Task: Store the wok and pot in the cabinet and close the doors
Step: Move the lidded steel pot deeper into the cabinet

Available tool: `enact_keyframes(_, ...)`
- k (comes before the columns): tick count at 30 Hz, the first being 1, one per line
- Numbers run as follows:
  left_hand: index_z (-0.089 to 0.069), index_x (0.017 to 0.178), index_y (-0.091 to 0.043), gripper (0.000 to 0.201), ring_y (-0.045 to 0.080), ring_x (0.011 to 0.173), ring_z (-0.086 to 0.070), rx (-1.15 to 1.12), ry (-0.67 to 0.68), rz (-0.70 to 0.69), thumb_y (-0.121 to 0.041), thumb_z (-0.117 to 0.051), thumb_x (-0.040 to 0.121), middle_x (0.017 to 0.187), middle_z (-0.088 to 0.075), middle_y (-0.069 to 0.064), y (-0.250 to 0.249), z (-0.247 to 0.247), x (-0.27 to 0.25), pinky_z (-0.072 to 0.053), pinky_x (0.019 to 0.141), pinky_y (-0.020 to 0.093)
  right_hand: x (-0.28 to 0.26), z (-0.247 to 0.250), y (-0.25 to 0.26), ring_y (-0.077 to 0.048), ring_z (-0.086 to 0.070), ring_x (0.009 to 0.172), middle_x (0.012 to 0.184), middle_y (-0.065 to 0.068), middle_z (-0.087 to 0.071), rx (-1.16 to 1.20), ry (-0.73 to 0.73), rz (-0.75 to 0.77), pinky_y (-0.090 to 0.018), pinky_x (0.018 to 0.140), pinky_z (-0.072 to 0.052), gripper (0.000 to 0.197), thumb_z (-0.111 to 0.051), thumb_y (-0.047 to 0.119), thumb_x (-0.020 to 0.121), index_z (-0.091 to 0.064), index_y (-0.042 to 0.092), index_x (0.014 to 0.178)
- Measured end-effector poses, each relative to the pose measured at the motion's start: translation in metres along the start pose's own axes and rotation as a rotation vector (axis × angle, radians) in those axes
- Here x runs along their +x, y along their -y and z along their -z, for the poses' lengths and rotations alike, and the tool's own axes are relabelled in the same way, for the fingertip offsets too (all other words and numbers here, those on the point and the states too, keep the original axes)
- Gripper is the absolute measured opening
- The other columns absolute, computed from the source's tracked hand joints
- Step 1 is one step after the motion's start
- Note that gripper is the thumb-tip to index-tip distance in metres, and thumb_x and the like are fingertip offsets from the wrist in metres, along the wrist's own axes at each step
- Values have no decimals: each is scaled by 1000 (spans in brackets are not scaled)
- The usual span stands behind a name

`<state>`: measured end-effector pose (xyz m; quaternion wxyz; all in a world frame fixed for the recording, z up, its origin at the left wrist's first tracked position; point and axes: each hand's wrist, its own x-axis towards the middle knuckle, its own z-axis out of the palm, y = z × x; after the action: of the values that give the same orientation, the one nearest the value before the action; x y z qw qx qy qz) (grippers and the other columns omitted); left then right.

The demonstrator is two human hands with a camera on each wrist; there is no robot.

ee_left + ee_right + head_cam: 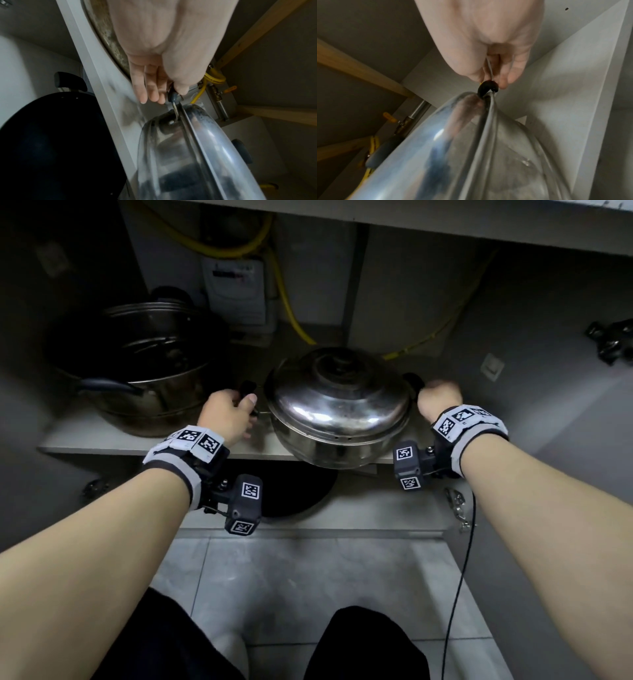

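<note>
The pot (pixel 337 409) is gripped by both side handles, left hand (pixel 226 414) and right hand (pixel 440 402) curled closed, so it is kept level on the shelf (pixel 85 436).

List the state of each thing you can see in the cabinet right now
Lidded steel pot: lid on, overhanging the upper shelf edge.
Left hand: pinches the pot's left handle.
Right hand: pinches its right handle.
Black wok: on the lower shelf.
Stacked steel pots: uncovered, on the upper shelf.

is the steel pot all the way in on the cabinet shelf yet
Not yet. The steel pot sits on the shelf, but its front bulges past the shelf's edge; both hands hold its handles.
</note>
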<state>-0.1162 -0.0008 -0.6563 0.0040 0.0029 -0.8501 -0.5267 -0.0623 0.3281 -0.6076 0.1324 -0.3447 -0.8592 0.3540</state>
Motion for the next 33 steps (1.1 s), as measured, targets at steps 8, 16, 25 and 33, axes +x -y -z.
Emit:
enact_keyframes(8, -60, 101, -1, 25, 21, 60, -63, -52, -52, 70, -21, -47, 99, 67, -59, 6, -20, 0, -11, -60, 71, 40, 4, 1, -25, -22, -53, 80, 85, -13, -57, 176, 21, -62, -33, 76, -46, 29, -53, 22, 90, -56, 5, 66)
enact_keyframes(16, -55, 100, -3, 19, 4, 45, -59, -57, -24, -23, -19, -46, 100, 75, -60, 12, -78, 46, -26, -55, 48, 23, -27, 53, 19, -28, -61, 97, 103, -17, -66, 344, -121, 59, -28, 83, -41, 31, -53, 19, 92, -66, 1, 114)
enact_keyframes(25, -57, 119, -2, 28, 13, 66, -59, 54, -146, -56, -13, -40, 99, 89, -63, 11, -106, 168, -25, -53, 50, 20, -56, 31, 136, -25, -60, 101, 121, -19, -64, 456, 0, 130, -31, 81, -43, 35, -48, 23, 97, -62, 0, 119)
enact_keyframes(33, -52, 110, 1, 37, 43, 99, -65, 77, -389, 32, -24, -37, 87, 110, -63, 29, -61, 251, -2, -53, 92, 51, -78, -38, 230, -35, -48, 129, 136, -19, -50, 514, 108, 140, -40, 108, -38, 41, -41, 17, 95, -48, 7, 134)
